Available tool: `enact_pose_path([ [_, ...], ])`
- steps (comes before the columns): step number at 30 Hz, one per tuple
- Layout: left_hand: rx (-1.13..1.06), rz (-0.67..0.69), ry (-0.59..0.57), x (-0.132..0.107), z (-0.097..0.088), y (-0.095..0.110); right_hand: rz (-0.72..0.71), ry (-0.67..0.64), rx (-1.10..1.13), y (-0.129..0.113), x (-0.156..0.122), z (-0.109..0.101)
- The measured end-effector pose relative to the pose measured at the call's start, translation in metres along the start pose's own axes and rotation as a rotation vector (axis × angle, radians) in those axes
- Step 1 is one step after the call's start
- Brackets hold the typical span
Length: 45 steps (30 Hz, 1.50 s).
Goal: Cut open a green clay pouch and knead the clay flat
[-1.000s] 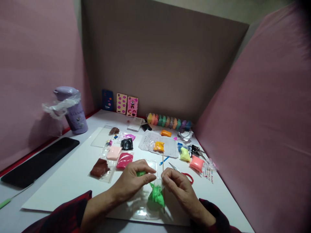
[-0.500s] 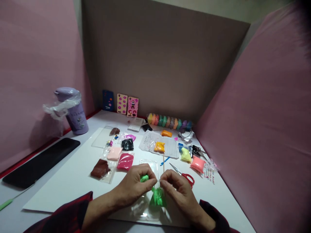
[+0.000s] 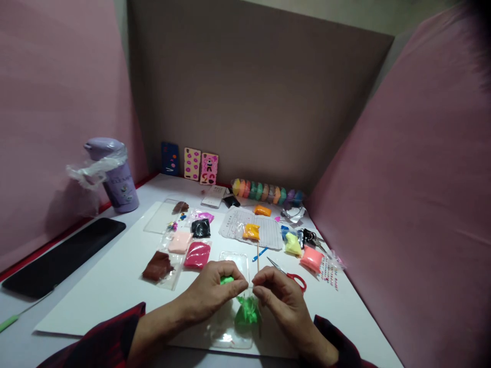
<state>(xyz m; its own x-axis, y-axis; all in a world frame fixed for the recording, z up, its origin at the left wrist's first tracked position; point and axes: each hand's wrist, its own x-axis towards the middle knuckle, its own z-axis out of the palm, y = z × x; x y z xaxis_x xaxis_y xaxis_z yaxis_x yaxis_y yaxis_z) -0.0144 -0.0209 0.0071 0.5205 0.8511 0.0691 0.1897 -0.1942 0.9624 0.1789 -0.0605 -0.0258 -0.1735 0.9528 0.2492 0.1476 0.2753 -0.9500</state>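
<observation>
My left hand [image 3: 215,289] is closed, a lump of bright green clay [image 3: 226,280] tucked under its curled fingers. Its thumb and forefinger pinch the top of a clear plastic bag holding green clay [image 3: 248,311]. On the bag's other side, my right hand [image 3: 282,296] pinches the rim between thumb and fingertips. The bag hangs between both hands, above a clear phone case [image 3: 233,258] partly covered by my left hand. A thin wooden stick [image 3: 258,255] lies beside the case, and red-handled scissors [image 3: 295,280] lie just beyond my right hand.
Bags of brown [image 3: 158,267], red [image 3: 197,255] and coral clay [image 3: 311,259] lie around the white board [image 3: 95,291]. Behind them are a written sheet [image 3: 230,227] and a row of coloured clay packs [image 3: 264,190]. A purple bottle [image 3: 118,176] stands at left.
Both hands keep nearly the same place, still pinching the bag. The bag of green clay has shifted slightly and looks a little more crumpled.
</observation>
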Motion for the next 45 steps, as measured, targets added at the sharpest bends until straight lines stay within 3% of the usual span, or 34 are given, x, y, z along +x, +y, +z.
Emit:
enact_pose_path([
  [5, -0.076, -0.097, -0.061, 0.001, 0.000, 0.003, -0.030, -0.002, -0.003, -0.004, 0.000, 0.001],
  [10, -0.161, -0.237, -0.132, 0.000, 0.002, 0.003, 0.069, -0.007, 0.141, -0.005, 0.000, 0.000],
  [18, -0.074, -0.114, -0.152, -0.002, 0.000, 0.003, 0.110, -0.011, 0.207, -0.006, 0.002, 0.001],
  [29, -0.054, -0.130, -0.126, -0.001, 0.002, 0.007, -0.013, -0.032, 0.061, -0.008, 0.000, 0.004],
  [35, -0.208, -0.314, -0.147, 0.001, 0.003, -0.002, -0.047, -0.024, 0.042, -0.009, 0.000, 0.006],
  [41, -0.172, -0.308, -0.156, 0.001, 0.002, 0.002, -0.070, -0.023, 0.006, -0.007, -0.003, 0.007],
  [45, -0.115, -0.201, -0.147, 0.000, 0.002, 0.007, -0.058, -0.019, -0.015, -0.009, -0.004, 0.006],
])
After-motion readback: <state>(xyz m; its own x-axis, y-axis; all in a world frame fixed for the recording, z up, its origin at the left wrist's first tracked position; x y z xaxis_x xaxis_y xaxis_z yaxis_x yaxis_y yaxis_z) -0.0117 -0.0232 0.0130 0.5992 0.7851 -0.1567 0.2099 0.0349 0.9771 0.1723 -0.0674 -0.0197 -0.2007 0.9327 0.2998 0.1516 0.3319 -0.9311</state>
